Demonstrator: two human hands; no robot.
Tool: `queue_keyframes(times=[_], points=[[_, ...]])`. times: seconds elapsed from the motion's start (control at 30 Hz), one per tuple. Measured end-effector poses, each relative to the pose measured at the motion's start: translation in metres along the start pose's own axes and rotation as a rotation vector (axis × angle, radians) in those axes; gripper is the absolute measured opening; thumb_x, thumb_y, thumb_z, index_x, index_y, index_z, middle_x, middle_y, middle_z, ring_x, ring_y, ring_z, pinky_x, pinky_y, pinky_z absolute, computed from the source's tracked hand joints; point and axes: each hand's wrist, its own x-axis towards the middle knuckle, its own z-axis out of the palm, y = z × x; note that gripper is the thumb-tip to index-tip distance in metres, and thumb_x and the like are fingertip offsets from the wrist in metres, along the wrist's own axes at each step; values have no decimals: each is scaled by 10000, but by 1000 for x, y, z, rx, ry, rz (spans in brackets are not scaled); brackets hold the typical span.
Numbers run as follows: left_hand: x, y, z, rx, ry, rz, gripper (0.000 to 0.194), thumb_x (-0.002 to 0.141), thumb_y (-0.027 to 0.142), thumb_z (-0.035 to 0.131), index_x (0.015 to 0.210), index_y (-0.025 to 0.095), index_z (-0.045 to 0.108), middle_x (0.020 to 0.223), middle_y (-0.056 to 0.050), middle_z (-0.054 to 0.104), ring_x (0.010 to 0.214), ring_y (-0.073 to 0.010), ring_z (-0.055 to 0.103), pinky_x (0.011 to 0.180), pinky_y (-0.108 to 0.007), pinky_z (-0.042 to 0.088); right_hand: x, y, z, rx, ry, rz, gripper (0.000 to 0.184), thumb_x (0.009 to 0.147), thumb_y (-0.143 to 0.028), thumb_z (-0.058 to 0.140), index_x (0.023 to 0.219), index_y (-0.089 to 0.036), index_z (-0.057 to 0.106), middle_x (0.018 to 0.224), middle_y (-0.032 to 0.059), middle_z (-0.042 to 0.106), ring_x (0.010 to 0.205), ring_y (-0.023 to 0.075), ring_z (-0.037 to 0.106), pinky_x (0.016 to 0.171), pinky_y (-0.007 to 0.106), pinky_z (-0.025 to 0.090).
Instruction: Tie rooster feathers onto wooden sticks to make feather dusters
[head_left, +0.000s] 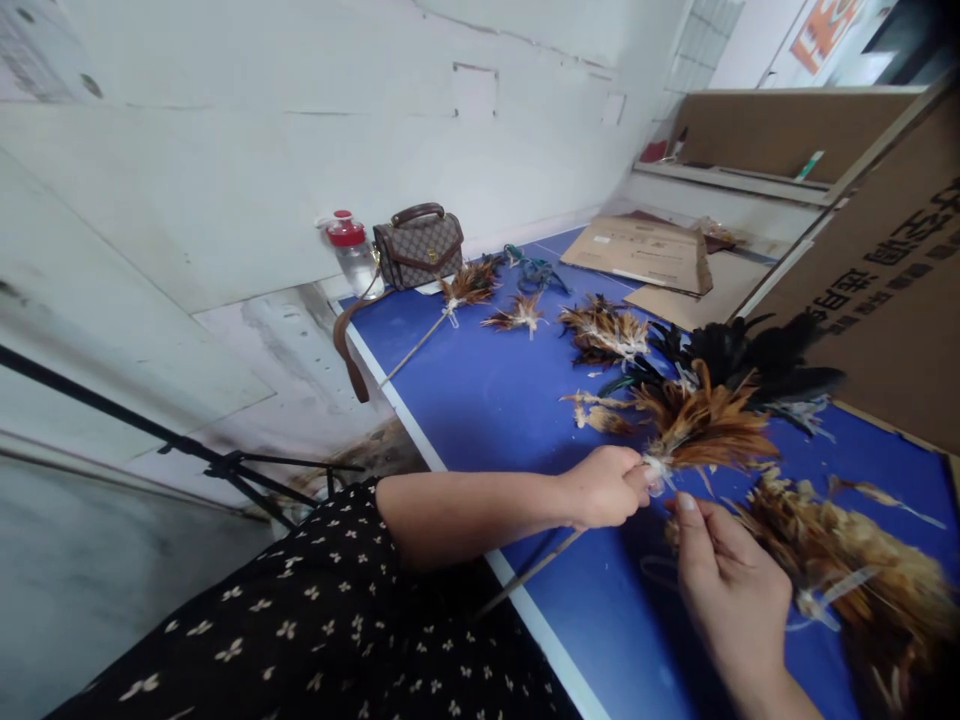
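My left hand point(606, 488) is wrapped round the thin stick of a feather duster point(705, 425), just below its brown feathers. Pale binding shows at the base of the feathers, beside my fingers. The stick slants down past the table's near edge. Close to that binding, my right hand point(731, 580) has its thumb and fingers pressed together; what they pinch is too small to make out. A bundle of tan and brown feathers point(847, 550) lies just right of my right hand, with pale ties on it.
The blue table point(480, 390) also bears black feathers point(750, 360), brown feather bunches point(604, 330), and another feather duster point(471, 285). A handbag point(420, 250) and a red-capped bottle point(351, 250) stand at the far left corner. Cardboard point(637, 250) lies at the back; a tripod point(225, 465) stands left.
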Motion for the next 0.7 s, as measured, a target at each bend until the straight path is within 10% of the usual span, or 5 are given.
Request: queue_keyframes(times=[0.43, 0.7], points=[[-3, 17, -1, -261, -7, -82, 295, 1148, 417, 582, 942, 209, 546, 680, 87, 461, 466, -56, 293, 471, -200, 206, -9, 4, -1, 7, 49, -56, 576, 1066, -738, 678, 937, -209, 868, 858, 64, 841, 684, 194, 746, 700, 289, 559], [-5, 26, -14, -393, -290, -78, 352, 1142, 421, 639, 890, 184, 577, 674, 91, 366, 503, -46, 246, 492, -167, 197, -1, 3, -7, -37, 60, 106, 730, 997, -904, 607, 868, -214, 806, 721, 46, 737, 644, 190, 671, 654, 288, 531]])
